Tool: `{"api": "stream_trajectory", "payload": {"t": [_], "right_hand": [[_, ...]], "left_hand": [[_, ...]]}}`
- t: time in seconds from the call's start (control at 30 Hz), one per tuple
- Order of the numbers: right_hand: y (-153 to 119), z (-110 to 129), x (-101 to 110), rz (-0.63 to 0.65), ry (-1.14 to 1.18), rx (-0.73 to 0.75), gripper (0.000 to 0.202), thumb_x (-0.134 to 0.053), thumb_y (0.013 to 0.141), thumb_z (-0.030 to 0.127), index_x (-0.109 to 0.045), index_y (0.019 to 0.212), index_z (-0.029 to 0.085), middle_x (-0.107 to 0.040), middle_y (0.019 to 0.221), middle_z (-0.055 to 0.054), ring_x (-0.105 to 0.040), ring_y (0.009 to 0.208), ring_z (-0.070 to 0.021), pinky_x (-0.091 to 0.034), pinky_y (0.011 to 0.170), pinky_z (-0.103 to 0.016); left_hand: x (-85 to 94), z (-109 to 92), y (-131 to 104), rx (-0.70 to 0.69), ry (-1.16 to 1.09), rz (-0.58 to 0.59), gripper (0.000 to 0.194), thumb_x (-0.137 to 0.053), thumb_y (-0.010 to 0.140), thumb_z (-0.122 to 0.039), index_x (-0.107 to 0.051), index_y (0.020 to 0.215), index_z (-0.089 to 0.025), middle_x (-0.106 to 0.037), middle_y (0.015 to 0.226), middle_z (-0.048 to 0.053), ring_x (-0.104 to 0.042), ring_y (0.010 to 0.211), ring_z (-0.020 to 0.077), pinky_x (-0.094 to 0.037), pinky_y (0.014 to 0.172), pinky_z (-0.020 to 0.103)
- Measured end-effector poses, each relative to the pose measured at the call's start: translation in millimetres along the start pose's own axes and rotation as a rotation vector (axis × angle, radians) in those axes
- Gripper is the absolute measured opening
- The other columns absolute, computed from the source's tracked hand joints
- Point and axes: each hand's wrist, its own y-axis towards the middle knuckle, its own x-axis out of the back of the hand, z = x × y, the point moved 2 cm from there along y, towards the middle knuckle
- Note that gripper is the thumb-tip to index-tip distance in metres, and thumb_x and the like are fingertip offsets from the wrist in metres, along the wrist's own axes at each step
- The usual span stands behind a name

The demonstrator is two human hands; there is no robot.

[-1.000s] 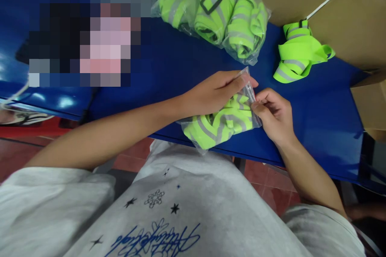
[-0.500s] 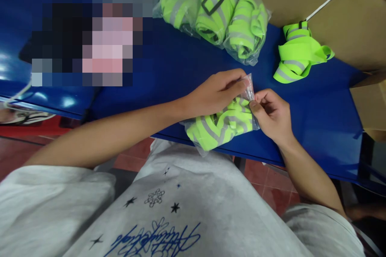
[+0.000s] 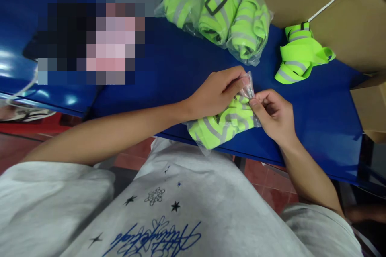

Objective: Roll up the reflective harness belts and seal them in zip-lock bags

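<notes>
Both your hands pinch the clear bag's edge!

Your left hand (image 3: 221, 90) and your right hand (image 3: 273, 116) grip the clear bag (image 3: 208, 150) at its narrow end, lime reflective strap (image 3: 223, 126) inside, over the near edge of the blue table (image 3: 319, 124); three bagged bundles (image 3: 217, 8) lie beyond.

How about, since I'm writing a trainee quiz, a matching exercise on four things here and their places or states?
1. Black buckle
2. Right hand
3. Rightmost reflective belt
4. White strap

A. Unbagged, on the blue table
B. Against the cardboard
C. On the middle roll of the back three
D. Pinching the clear bag

Pairs: 1-C, 2-D, 3-A, 4-B
</notes>
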Motion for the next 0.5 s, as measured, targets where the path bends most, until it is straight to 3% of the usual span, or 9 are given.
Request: {"api": "stream_trajectory", "payload": {"t": [0.23, 0.5], "right_hand": [[-0.6, -3.3, -5.2, -0.068, 0.042, 0.004, 0.017, -0.071, 0.103, 0.038, -0.067, 0.097, 0.023, -0.058, 0.076, 0.002, -0.053, 0.065, -0.0104, -0.042, 0.057, -0.025], [-4.8, -2.9, -5.9, -0.06, -0.061, 0.042, 0.017, -0.065, 0.107, 0.039, -0.064, 0.1, 0.025, -0.046, 0.065, 0.006, -0.04, 0.054, -0.0086, -0.032, 0.051, -0.026]], "left_hand": [[-3.4, 1.0, -2.0, -0.068, 0.037, 0.007, 0.025, -0.05, 0.111, -0.031, -0.068, 0.103, -0.018, -0.066, 0.085, -0.002, -0.057, 0.073, 0.0128, -0.042, 0.076, 0.028], [-4.1, -1.2, -4.4, -0.108, 0.129, 0.038, 0.029, -0.046, 0.113, -0.034, -0.066, 0.098, -0.019, -0.069, 0.087, 0.001, -0.061, 0.075, 0.0145, -0.043, 0.073, 0.028]]}}
